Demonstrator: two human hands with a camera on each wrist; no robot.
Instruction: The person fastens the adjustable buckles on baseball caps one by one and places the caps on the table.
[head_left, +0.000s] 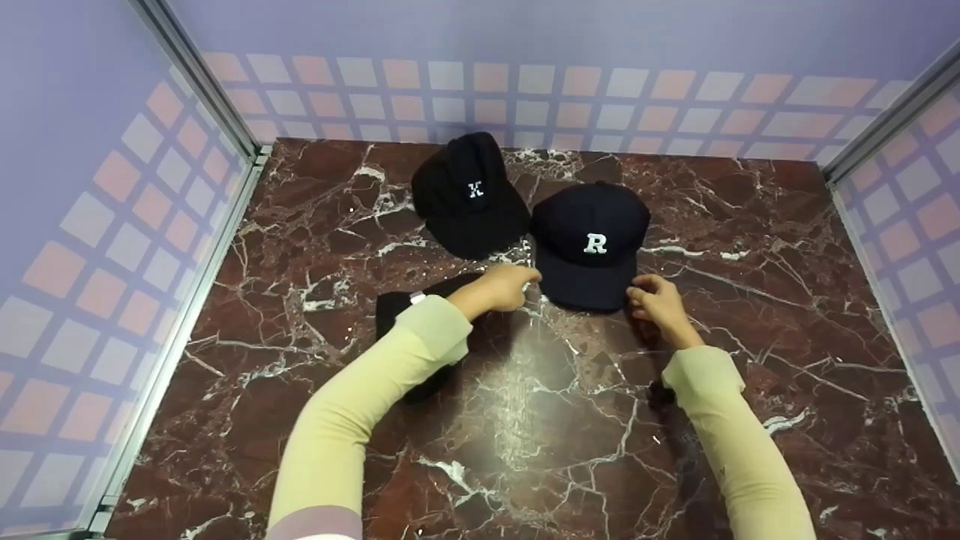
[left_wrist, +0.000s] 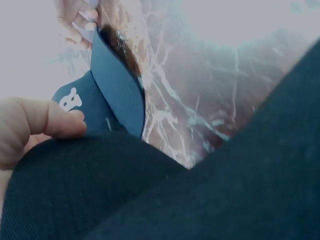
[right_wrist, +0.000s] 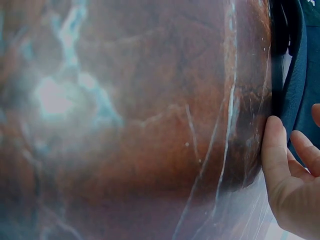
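Note:
A navy baseball cap (head_left: 589, 214) with a white letter R lies on the marble-patterned surface, its brim toward me. At the brim's left edge, my left hand (head_left: 504, 287) pinches it; part of this grip is hidden. My right hand (head_left: 661, 304) holds the brim's right corner between thumb and fingers. The right wrist view shows those fingers against the brim (right_wrist: 296, 75). A black cap (head_left: 465, 210) with a white letter K sits just behind and to the left. Under my left forearm is another dark cap (head_left: 394, 307), partly covered, which fills the foreground of the left wrist view.
The dark red, white-veined surface (head_left: 300, 390) is bounded by a back wall (head_left: 525, 30) and side walls with pink and white squares. Metal rails (head_left: 199, 292) run along the edges. Light glares off the surface between my arms.

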